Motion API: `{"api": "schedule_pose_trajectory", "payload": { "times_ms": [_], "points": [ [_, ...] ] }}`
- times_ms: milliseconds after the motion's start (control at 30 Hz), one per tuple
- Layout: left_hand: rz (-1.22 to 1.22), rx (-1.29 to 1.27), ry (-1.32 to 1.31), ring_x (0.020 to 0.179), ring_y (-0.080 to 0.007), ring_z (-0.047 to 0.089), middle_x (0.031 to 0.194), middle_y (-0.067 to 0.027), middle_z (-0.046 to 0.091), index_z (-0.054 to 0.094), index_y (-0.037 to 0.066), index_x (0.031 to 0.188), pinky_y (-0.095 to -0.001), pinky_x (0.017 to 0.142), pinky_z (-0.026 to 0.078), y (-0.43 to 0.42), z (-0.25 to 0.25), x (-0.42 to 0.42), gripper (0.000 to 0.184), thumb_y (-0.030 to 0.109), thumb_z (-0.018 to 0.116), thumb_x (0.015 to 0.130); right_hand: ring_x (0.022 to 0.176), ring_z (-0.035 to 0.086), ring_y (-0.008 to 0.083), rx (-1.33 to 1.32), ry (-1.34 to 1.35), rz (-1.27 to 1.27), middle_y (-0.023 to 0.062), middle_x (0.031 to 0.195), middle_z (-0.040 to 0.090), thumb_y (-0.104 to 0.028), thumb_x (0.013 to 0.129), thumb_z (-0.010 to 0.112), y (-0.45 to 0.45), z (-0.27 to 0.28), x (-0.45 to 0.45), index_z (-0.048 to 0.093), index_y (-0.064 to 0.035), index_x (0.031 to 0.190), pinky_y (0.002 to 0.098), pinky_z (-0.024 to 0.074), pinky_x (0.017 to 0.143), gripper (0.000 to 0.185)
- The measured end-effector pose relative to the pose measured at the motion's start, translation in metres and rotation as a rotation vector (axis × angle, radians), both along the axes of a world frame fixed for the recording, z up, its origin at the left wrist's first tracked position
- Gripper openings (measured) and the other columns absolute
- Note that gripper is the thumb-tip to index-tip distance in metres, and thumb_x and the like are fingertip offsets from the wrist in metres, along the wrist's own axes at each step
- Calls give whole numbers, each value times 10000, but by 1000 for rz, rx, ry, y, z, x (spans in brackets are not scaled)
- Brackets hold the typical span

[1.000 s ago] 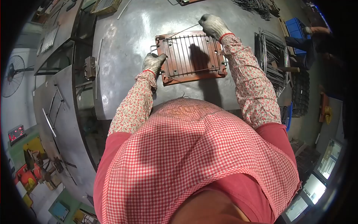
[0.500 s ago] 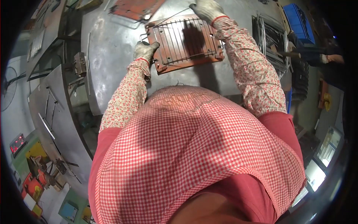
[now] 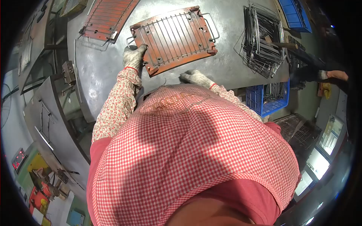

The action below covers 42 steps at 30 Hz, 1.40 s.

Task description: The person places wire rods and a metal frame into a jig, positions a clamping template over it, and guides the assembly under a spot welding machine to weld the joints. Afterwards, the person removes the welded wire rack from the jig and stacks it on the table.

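Note:
A reddish-brown metal jig plate (image 3: pixel 151 64) lies at a slant on the metal table, with corner blocks and small pegs. On it rests a wire grill rack (image 3: pixel 174 37) of thin parallel bars, with a wire loop sticking out at either end. My left hand (image 3: pixel 133 56), in a worn pale glove, grips the plate's left edge by the small loop; its thumb lies on top and the other fingers are partly hidden. Close to the table's front edge, before my apron, my right hand (image 3: pixel 198 78) is apart from the plate. Its gloved fingers stretch leftward and hold nothing visible.
Another reddish plate with a wire rack (image 3: pixel 107 19) lies at the upper left. Stacked wire frames (image 3: pixel 264 39) occupy the table's right side. Blue crates (image 3: pixel 273 109) stand below and at the far right. Someone else's hand (image 3: pixel 335 75) shows at the right edge.
My right hand has let go of the wire at the plate's far right and come back to the table's front edge. The right-end loop now lies outward. My left hand stays at the plate.

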<state>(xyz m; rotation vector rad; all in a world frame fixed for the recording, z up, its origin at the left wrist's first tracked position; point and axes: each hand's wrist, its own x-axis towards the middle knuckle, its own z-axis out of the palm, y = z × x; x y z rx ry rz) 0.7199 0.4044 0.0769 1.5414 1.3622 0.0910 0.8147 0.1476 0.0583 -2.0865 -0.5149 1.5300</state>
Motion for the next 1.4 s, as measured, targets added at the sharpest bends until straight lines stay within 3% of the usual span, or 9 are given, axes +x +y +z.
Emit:
{"api": "schedule_pose_trajectory", "payload": {
  "times_ms": [133,300,400,533,633,700,767,967,1400],
  "points": [
    [-18,25,39,762,-270,643,868,-179,638,560,-81,1062,-375,692,537,-8,6,-2,612,357,760,684,1003,637,300,-40,-146,341,182,1069,675,-417,879,586,31,16,11,669,-36,1100,386,475,905,448],
    [6,-14,15,758,-266,647,864,-174,645,569,-38,1032,-374,691,531,-12,13,3,544,358,753,707,947,652,354,75,-900,-221,199,1016,666,-337,894,539,38,34,117,593,-96,1153,445,513,830,358],
    [-42,-70,4,839,-308,650,912,-195,646,540,-51,1110,-394,766,522,5,-16,-4,590,334,746,713,981,645,332,-73,-1155,30,178,1051,666,-362,873,551,50,34,155,635,-110,1117,467,488,868,361],
    [-257,725,-7,1038,-412,581,1201,-256,538,400,28,1354,-457,940,451,-6,10,-15,678,274,689,791,994,645,323,-240,-1225,161,155,1052,678,-366,862,533,72,35,147,659,-89,1075,479,481,870,372],
    [-442,79,157,838,-295,637,865,-187,617,591,24,1107,-408,734,511,-13,20,-8,327,196,628,831,937,663,307,-328,-1115,247,147,1007,683,-386,860,558,74,29,147,650,-121,1091,455,497,864,364],
    [-112,-678,-451,639,-229,607,678,-72,583,632,48,977,-367,580,480,-21,-51,-17,217,227,628,854,917,669,328,-249,-1060,82,137,1000,696,-400,914,454,67,3,149,645,-124,1082,475,498,831,376],
    [-157,-381,-227,562,-200,559,692,-50,584,612,85,866,-346,505,454,-28,-40,-3,202,286,619,880,944,657,322,-175,-1107,85,157,1035,682,-315,918,410,61,11,136,600,-88,1150,437,476,884,376],
    [-102,-635,-243,510,-219,506,673,-86,526,509,52,985,-368,438,430,-33,-11,15,287,307,600,892,1099,575,302,21,-1070,-119,161,1152,621,-234,818,608,47,49,143,613,-84,1114,406,457,951,332],
    [202,-726,-315,437,-176,371,577,-31,420,453,112,814,-363,415,307,-48,-2,29,171,192,574,904,1094,594,386,-119,-663,-375,261,1157,604,-462,814,635,6,1,155,451,18,1236,435,470,938,665]
  ]
}}
